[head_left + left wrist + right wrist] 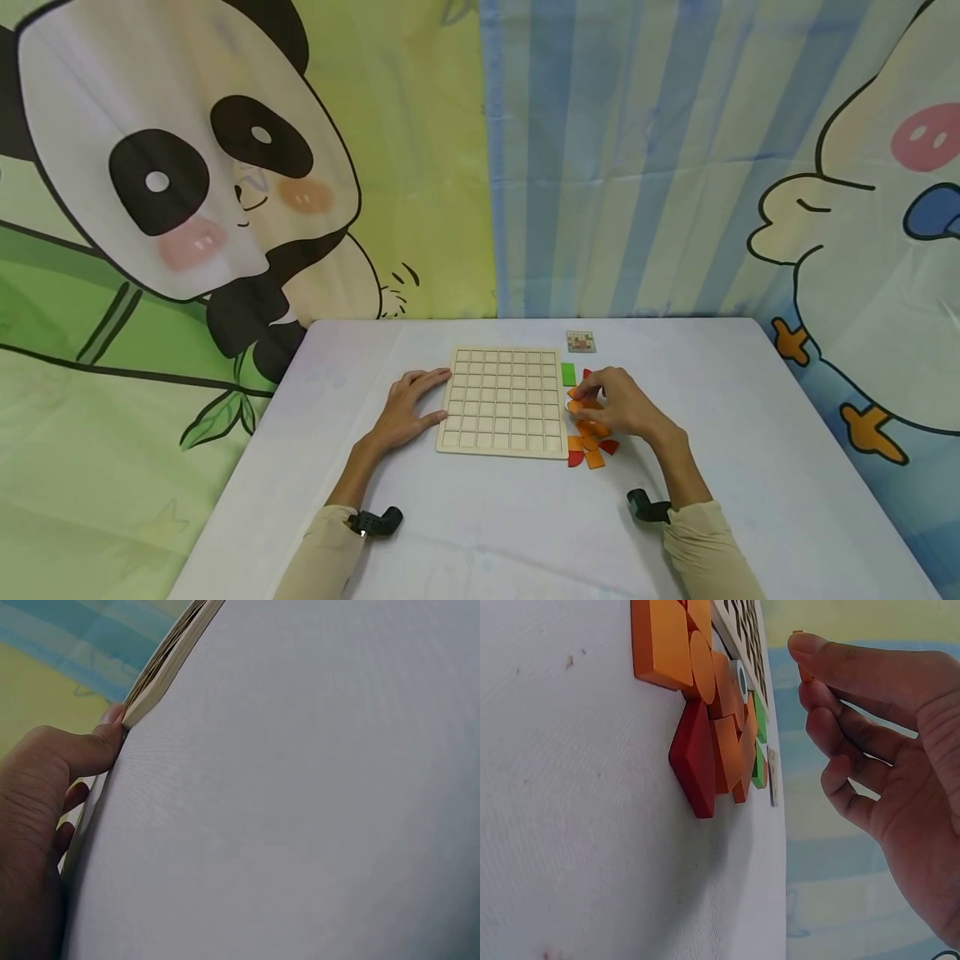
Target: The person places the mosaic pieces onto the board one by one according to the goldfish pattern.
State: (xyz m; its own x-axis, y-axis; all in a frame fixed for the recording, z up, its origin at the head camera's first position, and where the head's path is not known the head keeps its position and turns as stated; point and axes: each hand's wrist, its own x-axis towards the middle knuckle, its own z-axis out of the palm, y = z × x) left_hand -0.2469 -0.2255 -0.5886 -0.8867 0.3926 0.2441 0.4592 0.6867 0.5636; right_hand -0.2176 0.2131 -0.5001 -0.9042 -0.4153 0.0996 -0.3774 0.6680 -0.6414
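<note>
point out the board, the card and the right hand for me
Board (pixel 506 396): head view, on its grid, near the middle.
Card (pixel 581 342): head view, on the middle of its face.
Right hand (pixel 624 404): head view, on the back of the hand.

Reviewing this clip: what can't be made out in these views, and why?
- Card, head view: printed details too small to read.
- Orange piece, right wrist view: shape mostly hidden by the right hand pinching it.
- Loose pieces, head view: some partly covered by that hand.
- Board, left wrist view: cut off by the top edge.
</note>
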